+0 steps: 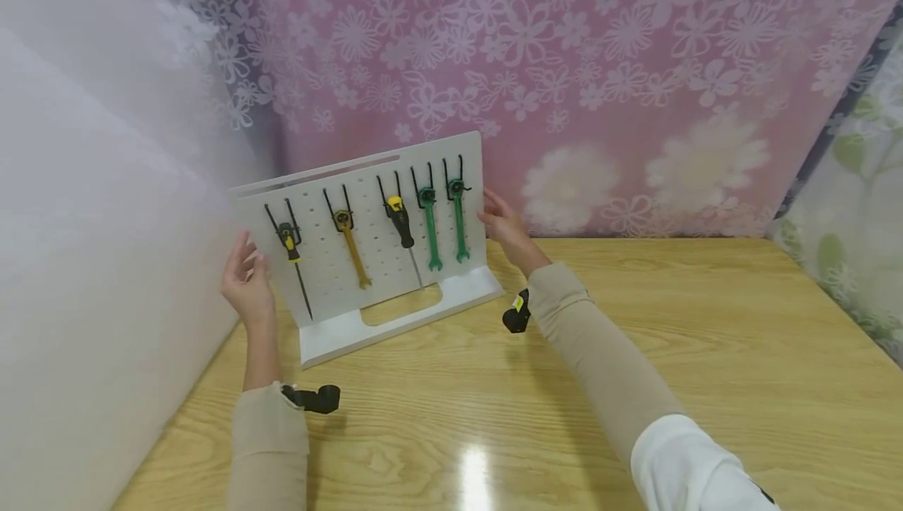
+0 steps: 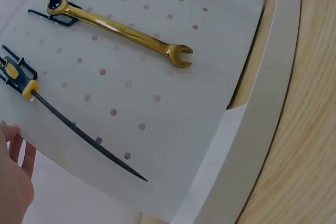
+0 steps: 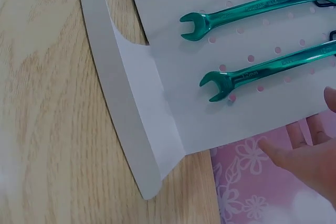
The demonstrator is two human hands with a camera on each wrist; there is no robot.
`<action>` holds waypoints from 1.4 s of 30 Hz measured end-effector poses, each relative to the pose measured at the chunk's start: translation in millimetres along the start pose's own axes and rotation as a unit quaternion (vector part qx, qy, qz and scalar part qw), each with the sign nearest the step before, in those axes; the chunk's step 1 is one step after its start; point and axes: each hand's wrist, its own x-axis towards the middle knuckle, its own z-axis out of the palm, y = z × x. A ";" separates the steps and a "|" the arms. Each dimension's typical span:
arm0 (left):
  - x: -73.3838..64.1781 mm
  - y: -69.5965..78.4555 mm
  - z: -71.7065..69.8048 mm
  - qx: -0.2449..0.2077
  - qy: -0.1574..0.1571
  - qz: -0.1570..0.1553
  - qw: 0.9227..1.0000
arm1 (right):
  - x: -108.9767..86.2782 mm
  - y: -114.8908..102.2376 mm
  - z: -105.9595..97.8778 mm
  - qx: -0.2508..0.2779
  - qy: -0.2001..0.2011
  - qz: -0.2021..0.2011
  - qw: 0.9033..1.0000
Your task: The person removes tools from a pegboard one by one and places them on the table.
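pink cloth (image 1: 557,92) behind wooden table (image 1: 734,354)

A pink cloth (image 1: 607,48) printed with white flowers hangs behind a desk (image 1: 719,354) of yellowish, wavy wood grain. A pale, nearly plain surface (image 1: 92,205) rises along the left side, while whitish fabric (image 1: 857,182) with green leaves borders the right. A bright patch of reflected light (image 1: 474,476) gleams on the wood's near part.
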 end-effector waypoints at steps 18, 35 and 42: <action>2.1 -6.3 4.7 -0.024 -0.021 0.043 0.999 | -2.8 15.5 1.2 -0.044 0.074 -0.087 0.992; 1.4 -4.7 2.4 -0.031 -0.022 0.042 0.998 | -10.0 20.6 0.7 -0.056 0.121 -0.105 0.986; 0.0 -5.4 6.0 -0.033 -0.017 0.046 0.998 | -14.1 20.9 -1.0 -0.063 0.139 -0.103 0.983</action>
